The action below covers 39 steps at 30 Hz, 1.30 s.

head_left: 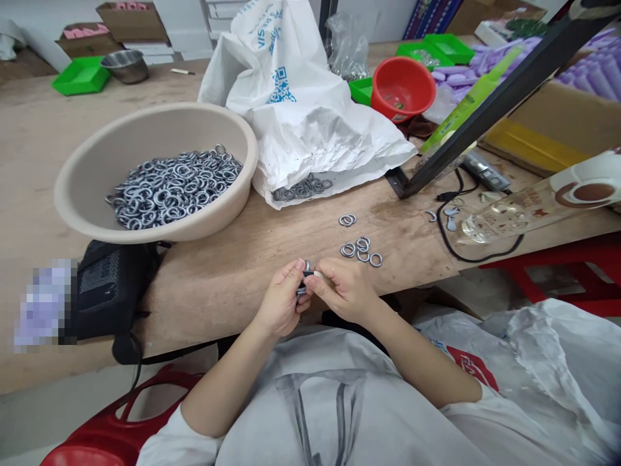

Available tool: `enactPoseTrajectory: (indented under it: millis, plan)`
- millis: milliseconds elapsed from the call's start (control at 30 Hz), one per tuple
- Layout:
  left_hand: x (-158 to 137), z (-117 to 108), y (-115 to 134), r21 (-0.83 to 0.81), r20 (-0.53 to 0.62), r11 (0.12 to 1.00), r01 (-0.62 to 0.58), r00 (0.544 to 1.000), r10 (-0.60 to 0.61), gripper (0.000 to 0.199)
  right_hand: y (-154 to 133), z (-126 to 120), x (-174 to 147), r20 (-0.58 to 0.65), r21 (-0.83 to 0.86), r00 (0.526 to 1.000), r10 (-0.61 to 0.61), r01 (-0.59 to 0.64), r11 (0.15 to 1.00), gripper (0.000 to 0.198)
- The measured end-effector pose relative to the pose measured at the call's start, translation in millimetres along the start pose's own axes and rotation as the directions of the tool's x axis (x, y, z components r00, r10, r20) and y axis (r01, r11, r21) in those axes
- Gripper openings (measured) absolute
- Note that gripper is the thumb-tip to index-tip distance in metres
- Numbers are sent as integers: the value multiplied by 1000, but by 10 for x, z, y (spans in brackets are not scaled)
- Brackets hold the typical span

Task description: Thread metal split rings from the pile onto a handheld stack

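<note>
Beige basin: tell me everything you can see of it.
The beige basin is wide, round and smooth, apparently plastic, with flaring walls and a rounded rim. It stands upright on the wooden tabletop, open side up, holding a heap of gray rings that leaves much of its inner wall bare. The white bag is beside it, to the right in the picture; whether they touch is unclear.

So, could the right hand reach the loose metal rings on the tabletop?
Probably yes: the loose metal rings lie just beyond the right hand with nothing visible between, though it is busy at the left hand.
</note>
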<state>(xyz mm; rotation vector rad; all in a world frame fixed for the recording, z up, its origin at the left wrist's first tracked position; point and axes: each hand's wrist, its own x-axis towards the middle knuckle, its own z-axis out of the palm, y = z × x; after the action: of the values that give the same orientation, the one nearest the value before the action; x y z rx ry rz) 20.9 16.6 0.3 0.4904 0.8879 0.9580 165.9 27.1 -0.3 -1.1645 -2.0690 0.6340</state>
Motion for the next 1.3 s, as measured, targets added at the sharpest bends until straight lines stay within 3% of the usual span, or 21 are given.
enactPoseTrajectory:
  millis: [100,200,300,400,567,667,733,800,867,933,1067,1133,1233,1300]
  plan:
    - [-55,-16,8,51,105,999,8,994,-14,50,188,-29,70,32,31,977,212,-213,977,51]
    - [-101,-47,44,47,178,999,22,984,-30,49,451,-153,218,-56,-97,925,375,-378,920,49]
    - [-93,-91,90,-10,126,999,34,992,-32,43,661,-310,392,-168,-331,898,408,-441,834,34]
    - [-51,-132,118,-44,77,998,48,996,-45,32,775,-393,531,-165,-507,879,448,-465,726,30]
    - [-2,-190,130,-105,23,993,55,998,-53,26,838,-413,611,-195,-531,864,463,-490,691,20]
    - [21,-201,130,-127,6,991,29,1000,-29,31,763,-402,551,-230,-344,880,415,-472,812,20]
    - [46,-182,117,-109,-11,994,2,1000,-3,40,634,-341,467,-172,-17,893,415,-424,905,27]
    - [76,-142,88,-65,-23,998,-16,1000,14,44,457,-224,363,-23,364,912,409,-374,853,37]
    - [104,-93,43,-15,-14,1000,-25,1000,25,43,280,-70,261,80,570,925,371,-348,744,39]
    - [124,-49,-8,25,3,999,-41,999,41,45,151,82,186,63,612,930,362,-323,722,36]
    - [134,-11,-63,64,-6,996,-69,998,69,50,80,255,138,-143,498,928,344,-233,836,23]
    - [126,-13,-50,73,-13,995,-70,997,71,48,96,247,140,-148,538,932,331,-205,818,18]
    - [104,-28,-1,74,-7,994,-86,996,87,44,111,140,121,-129,604,942,309,-172,778,30]
    - [86,-38,28,67,1,994,-87,996,87,44,102,45,91,-117,521,967,228,-135,843,33]
